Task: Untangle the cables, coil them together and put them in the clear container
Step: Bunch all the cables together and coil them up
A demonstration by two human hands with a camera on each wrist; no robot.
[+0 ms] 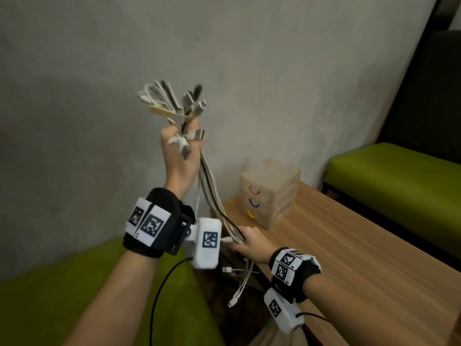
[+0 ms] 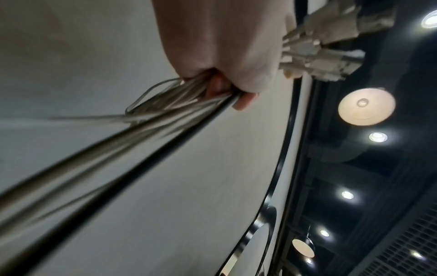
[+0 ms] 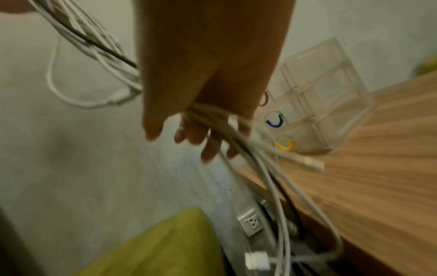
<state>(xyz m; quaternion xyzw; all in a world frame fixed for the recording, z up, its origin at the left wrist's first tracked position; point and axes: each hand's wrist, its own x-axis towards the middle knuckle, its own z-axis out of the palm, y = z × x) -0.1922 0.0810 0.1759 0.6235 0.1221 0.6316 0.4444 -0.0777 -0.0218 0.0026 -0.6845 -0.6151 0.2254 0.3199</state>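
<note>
Holding the cables (image 1: 212,193) taut, the left hand (image 1: 178,156) is clenched round their plug ends while the right hand (image 1: 252,243) loosely encircles the strands below; even tension should be kept for coiling. The clear container (image 1: 270,193) stands at the bench's (image 1: 361,258) far-left corner.

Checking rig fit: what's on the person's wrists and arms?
Bare forearms, no sleeves. Each wrist wears a black band with white square-code marker tags. A white camera housing with its own marker is bracketed to each, trailing a thin black cable. No gloves.
</note>
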